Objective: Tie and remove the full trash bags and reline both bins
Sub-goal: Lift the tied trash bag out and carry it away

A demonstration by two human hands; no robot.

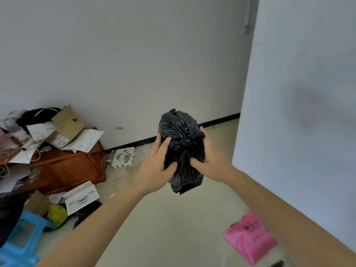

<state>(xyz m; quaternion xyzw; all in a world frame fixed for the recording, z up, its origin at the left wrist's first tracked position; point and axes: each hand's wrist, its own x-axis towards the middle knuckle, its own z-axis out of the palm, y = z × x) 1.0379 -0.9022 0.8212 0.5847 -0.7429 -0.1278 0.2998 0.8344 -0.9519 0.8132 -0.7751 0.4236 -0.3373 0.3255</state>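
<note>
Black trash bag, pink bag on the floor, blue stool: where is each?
black trash bag (182, 151): head view, on the knot.
pink bag (250, 237): head view, middle of its flat face.
blue stool (17, 245): head view, on its frame.

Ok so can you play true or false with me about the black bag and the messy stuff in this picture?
1. Both hands hold the black trash bag. True: the left hand and the right hand grip it from either side.
2. The bag's top is wide open. False: it is gathered into a knot.
3. The bag sits on the floor. False: it is held up in the air.
4. A pink bag lies on the floor. True, at the lower right.
5. The wooden cabinet has nothing on top. False: boxes and papers are piled on it.
</note>
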